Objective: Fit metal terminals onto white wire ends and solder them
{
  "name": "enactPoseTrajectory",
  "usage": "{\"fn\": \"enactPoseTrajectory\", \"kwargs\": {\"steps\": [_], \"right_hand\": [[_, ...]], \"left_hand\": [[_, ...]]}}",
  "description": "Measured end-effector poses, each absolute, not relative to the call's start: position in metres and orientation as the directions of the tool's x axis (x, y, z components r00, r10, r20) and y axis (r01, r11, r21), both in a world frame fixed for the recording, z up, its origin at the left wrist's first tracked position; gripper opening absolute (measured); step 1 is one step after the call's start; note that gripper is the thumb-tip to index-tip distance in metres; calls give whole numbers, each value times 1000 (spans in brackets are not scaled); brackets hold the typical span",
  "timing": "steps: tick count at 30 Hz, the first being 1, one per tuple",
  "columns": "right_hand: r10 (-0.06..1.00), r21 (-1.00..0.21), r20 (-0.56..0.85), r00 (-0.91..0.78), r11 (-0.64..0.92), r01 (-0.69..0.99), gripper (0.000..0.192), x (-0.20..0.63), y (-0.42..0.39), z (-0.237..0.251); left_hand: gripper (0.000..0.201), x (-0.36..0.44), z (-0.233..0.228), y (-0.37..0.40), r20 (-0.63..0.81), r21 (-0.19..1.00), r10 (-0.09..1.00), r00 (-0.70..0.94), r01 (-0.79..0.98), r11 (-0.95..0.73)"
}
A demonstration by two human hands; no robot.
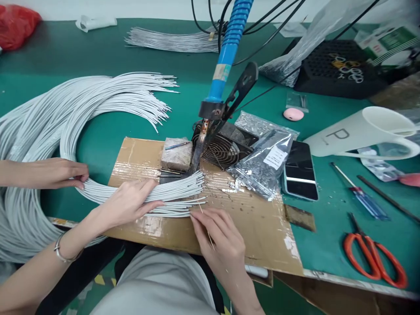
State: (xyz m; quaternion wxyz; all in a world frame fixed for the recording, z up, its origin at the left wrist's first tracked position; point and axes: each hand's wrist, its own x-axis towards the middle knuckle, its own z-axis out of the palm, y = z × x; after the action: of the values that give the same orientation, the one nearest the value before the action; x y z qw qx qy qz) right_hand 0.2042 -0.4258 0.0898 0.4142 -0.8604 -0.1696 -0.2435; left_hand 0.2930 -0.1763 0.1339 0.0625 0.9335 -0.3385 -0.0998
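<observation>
A bundle of thin light-grey cables (pixel 177 191) lies across a cardboard sheet (pixel 262 236), with its cut ends to the right. My left hand (pixel 129 202), a bracelet on its wrist, closes over this bundle, thumb and fingers pressing on the cables. At the lower cable ends is my right hand (pixel 219 238), its fingers closed round a thin shiny strand that looks like solder wire (pixel 210 238). Its thumb and index fingertips touch or nearly touch one cable end. Just beyond the bundle, a soldering iron (pixel 201 142) hangs from a blue holder, tip down.
Another person's hand (pixel 65 173) grips the bundle farther left. Coiled cables (pixel 42 109) fill the left side. Behind the iron are a sponge block (pixel 176 155) and a fan (pixel 219 151). Bags of small metal parts (pixel 262 164), a phone (pixel 299 170), a mug (pixel 351 133) and scissors (pixel 374 258) lie right.
</observation>
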Motion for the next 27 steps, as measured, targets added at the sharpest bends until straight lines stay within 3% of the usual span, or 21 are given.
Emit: {"fn": "enactPoseTrajectory", "kwargs": {"steps": [19, 24, 27], "right_hand": [[124, -549, 543, 831, -696, 463, 17, 212, -420, 88], [54, -518, 606, 794, -731, 445, 16, 209, -434, 88], [-71, -565, 633, 771, -723, 397, 15, 202, -453, 87]], "left_hand": [[28, 293, 139, -184, -133, 33, -611, 781, -612, -790], [25, 289, 141, -185, -56, 10, -617, 785, -617, -787], [32, 286, 140, -180, 40, -7, -616, 787, -616, -788]]}}
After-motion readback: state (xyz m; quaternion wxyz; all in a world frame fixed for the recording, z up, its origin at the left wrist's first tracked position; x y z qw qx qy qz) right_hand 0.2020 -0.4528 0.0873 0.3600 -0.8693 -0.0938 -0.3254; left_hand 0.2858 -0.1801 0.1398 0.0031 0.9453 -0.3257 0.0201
